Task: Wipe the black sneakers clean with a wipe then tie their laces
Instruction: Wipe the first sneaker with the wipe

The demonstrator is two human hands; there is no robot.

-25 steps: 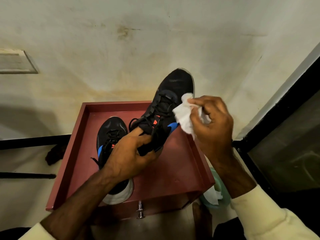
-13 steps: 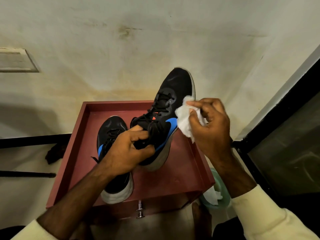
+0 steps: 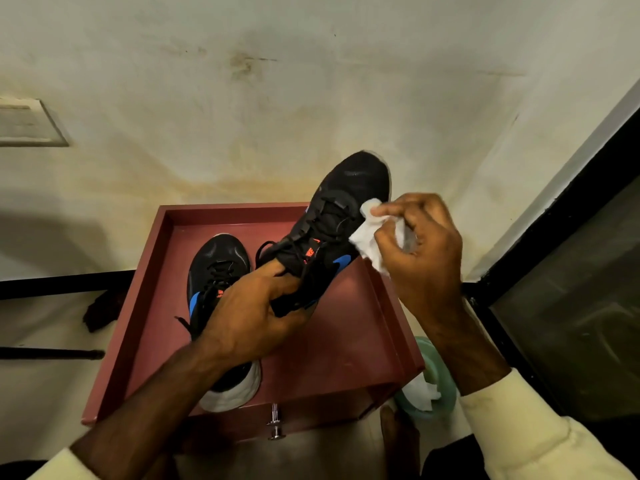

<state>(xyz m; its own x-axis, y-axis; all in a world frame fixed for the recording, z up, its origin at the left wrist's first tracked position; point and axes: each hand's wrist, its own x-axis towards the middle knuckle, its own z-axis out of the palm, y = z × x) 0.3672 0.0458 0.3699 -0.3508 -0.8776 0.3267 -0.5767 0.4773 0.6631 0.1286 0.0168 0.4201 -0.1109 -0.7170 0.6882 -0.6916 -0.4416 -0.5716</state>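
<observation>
My left hand (image 3: 252, 317) grips the heel end of a black sneaker (image 3: 349, 199) with blue and orange marks, holding it up above the red stand, toe pointing away. My right hand (image 3: 420, 254) pinches a crumpled white wipe (image 3: 367, 237) against the sneaker's right side near the laces. The laces hang loose. The second black sneaker (image 3: 218, 261) lies on the stand to the left, its heel partly hidden by my left forearm.
The red stand (image 3: 156, 306) has a raised rim and a metal drawer knob (image 3: 275, 424) at the front. A pale green tub with white wipes (image 3: 427, 393) sits low beside its right edge. A stained wall is behind, a dark glass door (image 3: 571, 306) to the right.
The held sneaker was rolled to show its sole edge, then turned back upright. My right hand with the wipe has moved slightly up along the sneaker's right side.
</observation>
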